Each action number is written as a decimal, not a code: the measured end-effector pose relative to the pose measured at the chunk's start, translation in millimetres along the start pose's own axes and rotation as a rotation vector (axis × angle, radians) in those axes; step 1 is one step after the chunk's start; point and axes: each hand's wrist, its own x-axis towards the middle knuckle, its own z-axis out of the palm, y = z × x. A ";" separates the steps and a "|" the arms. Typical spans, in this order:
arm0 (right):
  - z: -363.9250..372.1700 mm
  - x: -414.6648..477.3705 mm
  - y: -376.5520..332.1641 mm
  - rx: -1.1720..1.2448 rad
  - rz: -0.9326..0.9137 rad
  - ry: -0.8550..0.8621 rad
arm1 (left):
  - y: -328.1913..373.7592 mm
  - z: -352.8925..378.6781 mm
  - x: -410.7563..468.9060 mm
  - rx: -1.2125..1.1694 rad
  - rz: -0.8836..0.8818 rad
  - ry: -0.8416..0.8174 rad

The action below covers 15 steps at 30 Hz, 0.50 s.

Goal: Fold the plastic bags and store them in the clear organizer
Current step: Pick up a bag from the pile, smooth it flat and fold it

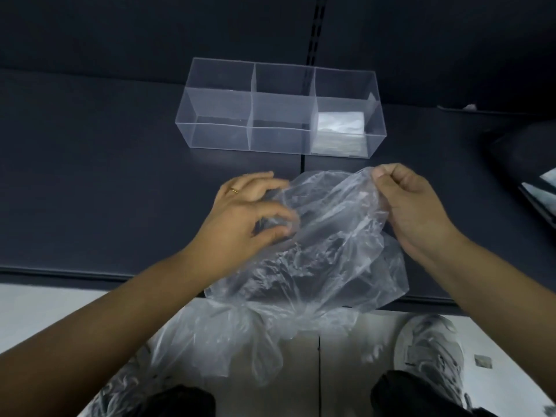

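A crumpled clear plastic bag (319, 260) hangs between my hands over the front edge of the dark surface. My left hand (243, 218) grips the bag's left side, thumb and fingers curled into the film. My right hand (412, 203) pinches the bag's upper right edge. More clear plastic (207, 341) droops below, toward the floor. Behind the bag stands the clear organizer (216, 103) with three compartments. A folded bag (340, 127) lies in its right compartment; the left and middle ones hold nothing.
The dark surface (90, 176) has a seam down its middle and a front edge just below my forearms. A dark object (529, 164) sits at the right edge. Light floor and my shoe (430, 347) show underneath.
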 end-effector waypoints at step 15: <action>-28.9 8.6 1.1 -0.069 0.166 -0.320 | -6.5 -7.5 -17.9 -1.017 -0.868 0.294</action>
